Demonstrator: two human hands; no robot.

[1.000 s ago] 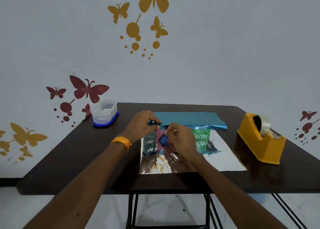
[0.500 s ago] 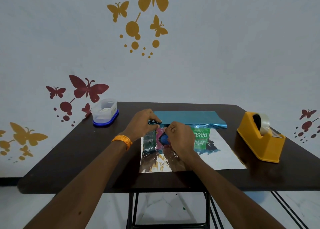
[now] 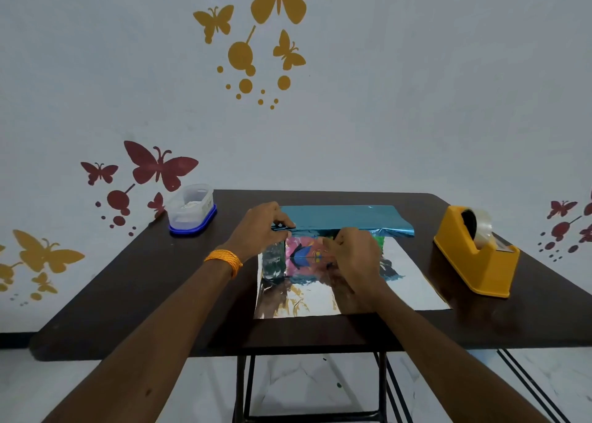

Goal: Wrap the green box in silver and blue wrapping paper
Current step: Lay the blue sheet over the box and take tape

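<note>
Blue wrapping paper caps the green box (colourful front face bare).

Both bare forearms rise from the lower corners of the frame and converge at its centre. The left hand, an orange band on its wrist, pinches the edge of the wrapping paper between thumb and fingers. The right hand, just right of it, curls its fingers at that edge; its grip is hidden.

Two hands, one wrapping paper, seemingly one green box, one tape dispenser, one container, one table.
</note>
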